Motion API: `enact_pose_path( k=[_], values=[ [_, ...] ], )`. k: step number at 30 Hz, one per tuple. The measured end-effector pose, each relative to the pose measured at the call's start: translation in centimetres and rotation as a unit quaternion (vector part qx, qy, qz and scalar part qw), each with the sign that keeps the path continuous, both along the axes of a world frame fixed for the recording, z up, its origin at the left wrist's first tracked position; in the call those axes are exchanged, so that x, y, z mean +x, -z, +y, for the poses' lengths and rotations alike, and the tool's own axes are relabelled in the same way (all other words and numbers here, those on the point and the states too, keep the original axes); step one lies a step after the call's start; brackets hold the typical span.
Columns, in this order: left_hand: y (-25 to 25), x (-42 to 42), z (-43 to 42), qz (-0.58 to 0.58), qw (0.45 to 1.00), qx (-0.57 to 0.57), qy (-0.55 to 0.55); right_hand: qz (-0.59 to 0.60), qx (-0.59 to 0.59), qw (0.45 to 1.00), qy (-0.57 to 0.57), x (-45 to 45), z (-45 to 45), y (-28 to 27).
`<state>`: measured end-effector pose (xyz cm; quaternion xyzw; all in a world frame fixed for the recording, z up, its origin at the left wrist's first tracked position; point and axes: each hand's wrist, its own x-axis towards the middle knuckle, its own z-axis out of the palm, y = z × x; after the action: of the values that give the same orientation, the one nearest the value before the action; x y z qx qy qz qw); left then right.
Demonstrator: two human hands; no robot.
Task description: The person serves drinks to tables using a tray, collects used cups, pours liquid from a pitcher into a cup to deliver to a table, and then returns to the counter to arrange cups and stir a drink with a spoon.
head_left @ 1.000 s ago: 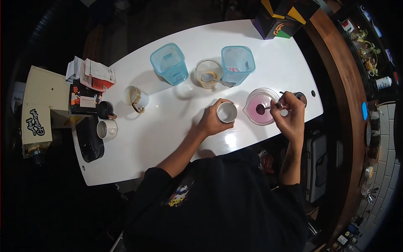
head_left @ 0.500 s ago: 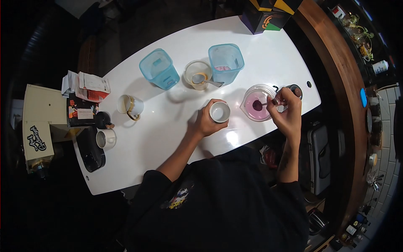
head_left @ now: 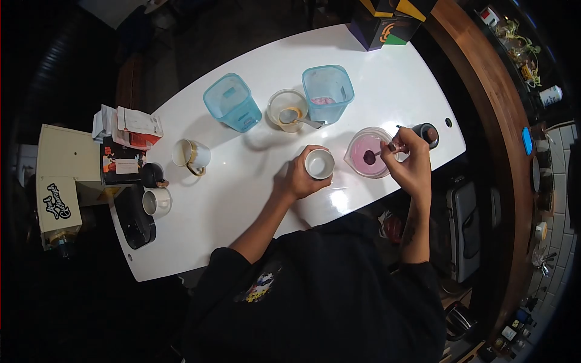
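My left hand (head_left: 301, 175) is wrapped round a small white cup (head_left: 319, 164) at the front middle of the table; the inside of the cup looks pale. My right hand (head_left: 413, 162) pinches the handle of a spoon (head_left: 370, 157), whose dark bowl is in the pink liquid (head_left: 362, 147) of a clear pitcher (head_left: 349, 159). Behind the left hand stands a clear container (head_left: 273, 109) with a metal spoon (head_left: 310, 123) lying across it. Beside that container is a blue translucent tub (head_left: 330, 112) with some pink stuff inside.
On the white table (head_left: 200, 236) stand another blue tub (head_left: 237, 112), a gold-handled mug (head_left: 192, 156), a white cup (head_left: 157, 201) and a black case (head_left: 134, 221). A dark round object (head_left: 427, 134) is right of the pitcher. A dark box (head_left: 387, 27) stands at the far edge.
The spoon in my right hand has shifted slightly within the pink liquid. My left hand still holds the white cup. The whole view has shifted a little.
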<state>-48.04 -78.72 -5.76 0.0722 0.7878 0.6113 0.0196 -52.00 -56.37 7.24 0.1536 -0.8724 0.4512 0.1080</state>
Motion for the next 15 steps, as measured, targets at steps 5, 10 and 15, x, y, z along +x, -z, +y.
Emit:
enact_pose_path(
  k=[5, 10, 15],
  values=[
    [-0.3, 0.2, -0.1, -0.012, 1.0, 0.003, -0.003, -0.025, 0.014, 0.999, 0.047, -0.7, 0.4, 1.6],
    [-1.1, 0.4, -0.4, 0.0, 1.0, 0.021, -0.018, -0.033, -0.018, 0.994, 0.104, -1.6, 1.0, 7.4],
    [-1.5, 0.6, -1.9, 0.035, 0.999, -0.018, -0.036, -0.059, -0.08, 0.984, 0.147, -1.6, 1.4, 10.8]
  ],
)
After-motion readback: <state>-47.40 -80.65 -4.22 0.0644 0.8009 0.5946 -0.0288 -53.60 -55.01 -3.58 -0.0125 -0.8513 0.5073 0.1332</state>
